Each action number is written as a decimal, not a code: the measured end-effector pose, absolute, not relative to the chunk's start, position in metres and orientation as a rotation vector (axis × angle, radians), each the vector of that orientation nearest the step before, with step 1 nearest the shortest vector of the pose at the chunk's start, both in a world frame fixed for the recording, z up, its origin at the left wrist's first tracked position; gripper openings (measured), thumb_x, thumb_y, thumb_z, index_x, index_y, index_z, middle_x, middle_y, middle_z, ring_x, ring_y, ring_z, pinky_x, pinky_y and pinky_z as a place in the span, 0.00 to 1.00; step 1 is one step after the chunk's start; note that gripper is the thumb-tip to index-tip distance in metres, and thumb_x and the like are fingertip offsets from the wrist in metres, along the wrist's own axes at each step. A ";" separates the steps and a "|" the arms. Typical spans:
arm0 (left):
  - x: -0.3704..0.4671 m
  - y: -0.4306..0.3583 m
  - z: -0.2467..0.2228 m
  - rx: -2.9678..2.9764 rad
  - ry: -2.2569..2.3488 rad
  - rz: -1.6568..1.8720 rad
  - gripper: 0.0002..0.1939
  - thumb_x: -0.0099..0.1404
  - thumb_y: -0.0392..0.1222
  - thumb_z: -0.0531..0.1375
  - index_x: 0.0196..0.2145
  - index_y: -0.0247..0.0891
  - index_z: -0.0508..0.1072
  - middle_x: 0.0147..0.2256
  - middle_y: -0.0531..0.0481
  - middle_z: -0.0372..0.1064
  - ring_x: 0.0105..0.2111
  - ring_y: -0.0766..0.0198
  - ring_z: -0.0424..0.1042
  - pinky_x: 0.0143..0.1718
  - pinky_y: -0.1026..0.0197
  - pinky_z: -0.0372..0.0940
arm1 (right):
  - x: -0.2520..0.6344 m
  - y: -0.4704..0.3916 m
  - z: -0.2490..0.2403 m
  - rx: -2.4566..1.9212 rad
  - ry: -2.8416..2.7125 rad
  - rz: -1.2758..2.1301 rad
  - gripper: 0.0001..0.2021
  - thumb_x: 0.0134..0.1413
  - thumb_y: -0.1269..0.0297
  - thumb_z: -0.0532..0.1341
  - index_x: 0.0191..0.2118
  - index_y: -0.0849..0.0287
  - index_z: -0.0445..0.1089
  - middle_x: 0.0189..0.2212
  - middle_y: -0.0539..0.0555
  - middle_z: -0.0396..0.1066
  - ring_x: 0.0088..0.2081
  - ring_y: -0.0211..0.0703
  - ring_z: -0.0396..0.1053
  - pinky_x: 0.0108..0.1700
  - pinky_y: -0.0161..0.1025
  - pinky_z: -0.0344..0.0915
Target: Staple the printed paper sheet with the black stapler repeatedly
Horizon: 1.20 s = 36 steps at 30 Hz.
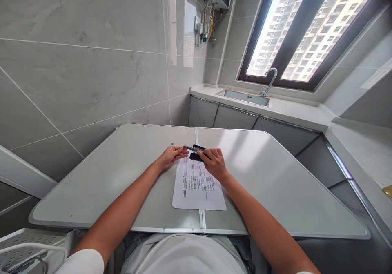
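Note:
A black stapler (196,156) is held over the top end of a printed white sheet (199,184), which lies on the pale folding table (260,176). Fingers of my right hand (214,161) are closed round the stapler's right part. On the other side, my left hand (174,155) has its fingertips pinched at a thin dark piece that sticks out from the stapler's left end; its lower fingers are partly extended. The stapler's body looks opened up, with a metal part between its dark halves. Small details inside it are too small to tell.
The table's centre seam (202,219) runs under the paper. A sink (245,97) with a faucet (271,80) is set in the counter beyond the table. At the lower left is a white perforated rack (36,239). A grey tiled wall rises at the left.

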<state>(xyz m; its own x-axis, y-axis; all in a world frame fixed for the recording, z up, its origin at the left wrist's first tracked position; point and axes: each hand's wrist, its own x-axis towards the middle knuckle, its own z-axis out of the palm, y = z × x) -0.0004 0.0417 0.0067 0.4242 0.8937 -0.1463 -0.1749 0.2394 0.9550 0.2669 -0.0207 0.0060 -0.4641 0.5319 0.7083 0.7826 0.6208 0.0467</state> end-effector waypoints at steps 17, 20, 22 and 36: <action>-0.002 0.037 0.011 0.984 0.644 0.783 0.11 0.71 0.37 0.65 0.48 0.28 0.79 0.55 0.32 0.75 0.59 0.54 0.74 0.66 0.54 0.64 | 0.262 -0.019 0.003 -1.015 -2.295 -0.480 0.21 0.69 0.77 0.52 0.55 0.46 0.73 0.46 0.53 0.77 0.44 0.47 0.66 0.50 0.47 0.53; -0.002 0.038 0.011 0.960 0.662 0.785 0.10 0.71 0.36 0.64 0.47 0.27 0.80 0.55 0.32 0.75 0.59 0.54 0.74 0.66 0.56 0.64 | 0.262 -0.019 0.003 -1.035 -2.293 -0.435 0.20 0.68 0.77 0.54 0.56 0.46 0.72 0.46 0.54 0.77 0.45 0.47 0.66 0.51 0.48 0.54; -0.002 0.038 0.011 0.952 0.657 0.791 0.10 0.72 0.35 0.63 0.46 0.27 0.80 0.55 0.31 0.75 0.60 0.55 0.73 0.66 0.58 0.64 | 0.263 -0.019 0.003 -1.041 -2.289 -0.421 0.20 0.68 0.76 0.54 0.56 0.46 0.72 0.46 0.54 0.77 0.45 0.48 0.66 0.51 0.48 0.54; -0.006 0.046 0.001 0.917 0.750 0.794 0.08 0.68 0.33 0.66 0.43 0.27 0.82 0.51 0.32 0.78 0.54 0.55 0.77 0.56 0.63 0.73 | 0.262 -0.020 0.006 -1.041 -2.298 -0.421 0.22 0.66 0.78 0.55 0.56 0.46 0.73 0.46 0.54 0.77 0.45 0.48 0.66 0.50 0.48 0.53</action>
<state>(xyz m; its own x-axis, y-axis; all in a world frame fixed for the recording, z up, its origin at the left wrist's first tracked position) -0.0061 0.0456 0.0007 0.4984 0.8401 -0.2138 -0.2615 0.3809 0.8869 0.2619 -0.0202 0.0058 -0.5301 0.5801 0.6184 0.7616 0.6464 0.0465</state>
